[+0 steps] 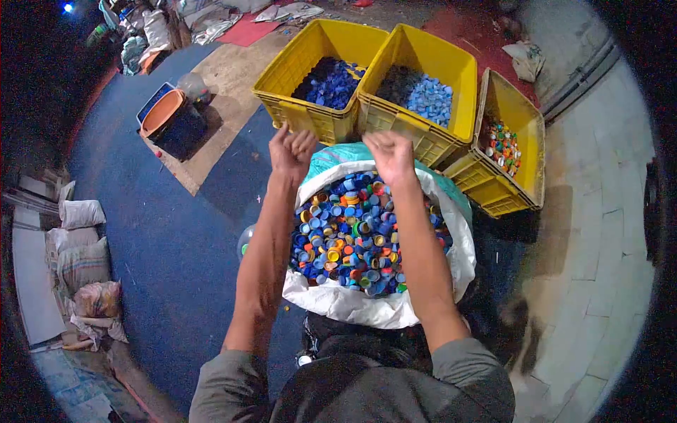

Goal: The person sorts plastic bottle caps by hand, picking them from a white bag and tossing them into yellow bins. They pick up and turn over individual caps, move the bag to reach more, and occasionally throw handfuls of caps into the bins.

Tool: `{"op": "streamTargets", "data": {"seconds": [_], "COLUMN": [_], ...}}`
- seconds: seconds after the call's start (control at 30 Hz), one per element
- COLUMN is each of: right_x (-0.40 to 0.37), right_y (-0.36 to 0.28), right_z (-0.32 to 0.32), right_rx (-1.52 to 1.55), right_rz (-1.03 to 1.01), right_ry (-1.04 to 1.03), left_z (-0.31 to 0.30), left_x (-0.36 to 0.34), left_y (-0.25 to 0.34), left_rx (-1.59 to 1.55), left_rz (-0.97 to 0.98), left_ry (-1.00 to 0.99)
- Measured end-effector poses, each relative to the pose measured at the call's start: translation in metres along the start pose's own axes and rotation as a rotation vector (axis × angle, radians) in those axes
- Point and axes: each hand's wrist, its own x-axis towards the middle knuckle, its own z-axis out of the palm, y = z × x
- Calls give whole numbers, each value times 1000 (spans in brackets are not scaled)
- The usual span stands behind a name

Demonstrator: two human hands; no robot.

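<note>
Both arms stretch forward over a white sack (345, 304) whose rolled-down rim surrounds a heap of plastic bottle caps (349, 236), mostly blue with some yellow, orange, red and green. My left hand (293, 151) is closed with curled fingers above the sack's far left rim, near the left yellow crate. Above the far right rim, my right hand (392, 156) is also closed, its fingers bent inward near the middle crate. Whatever either hand may hold is hidden by the fingers. Green-turquoise sack cloth (342, 156) shows between the hands, behind the white rim.
Beyond the sack stand a yellow crate (300, 116) with dark blue caps, another yellow crate (423, 134) with black and light blue caps, and a tilted yellow crate (493, 187) with mixed caps. An orange-rimmed bucket (180, 127) stands left. Stuffed sacks (83, 264) line the left side.
</note>
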Motion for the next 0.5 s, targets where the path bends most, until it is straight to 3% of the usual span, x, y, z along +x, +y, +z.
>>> {"op": "streamTargets", "data": {"seconds": [0.13,0.17,0.2,0.23,0.27,0.33,0.4,0.5], "right_x": [-59,-80,-101,-123,-144,-181,-212,-239], "right_y": [17,23,29,35,42,58,66,82], "right_z": [-85,-103,-119,-138,-155,-186,-195,-228], "right_rx": [-80,-136,-193,-295,-397,-689,-961,-1202], "right_rz": [-10,-17,-25,-32,-39,-64,-127,-297], "right_ry": [102,145,183,203,222,334,305,228], "left_z": [-90,-134,-189,-151,-153,-194,-210,-198], "left_x": [-31,-31,-25,-71,-90,-111,-136,-164], "left_y": [-57,-72,-100,-93,-109,-139,-157,-161], "left_rx": [84,140,194,454,580,813,1023,1219], "left_rz": [-38,-118,16,-27,77,70,238,247], "left_ry": [222,132,-120,130,324,324,262,220]}}
